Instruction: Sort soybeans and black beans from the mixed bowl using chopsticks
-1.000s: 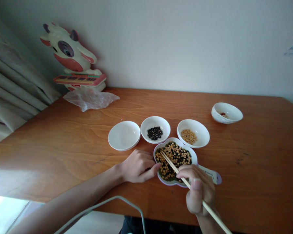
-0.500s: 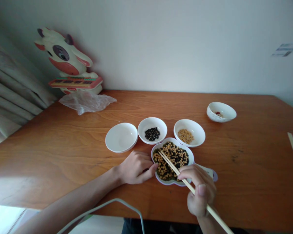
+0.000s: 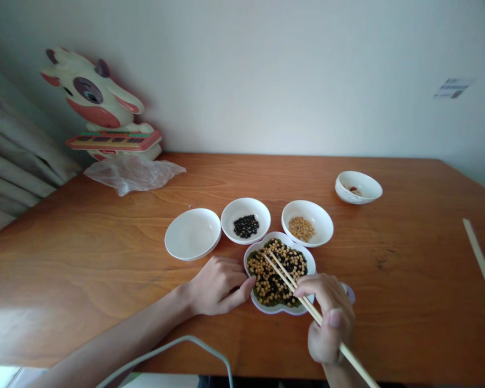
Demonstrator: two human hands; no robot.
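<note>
My right hand is closed round a pair of wooden chopsticks. Their tips, slightly parted, reach into a scallop-edged dish of mixed beans, yellow and black over a greenish layer. No bean shows clearly between the tips. At the dish's left side lies my left hand, fingers curled, thumb over the rim. Behind the dish stand three white bowls: one on the left with nothing visible inside, a middle one with black beans, and a right one with yellow beans.
Farther back right is another white bowl with small reddish bits. A pale strip lies at the right of the wooden table. A cow-shaped toy keyboard and a clear plastic bag are back left. A pale cable crosses in front.
The chopstick tips have opened a little over the beans. My left hand keeps its place at the dish. The whole view has shifted slightly, so everything sits farther left.
</note>
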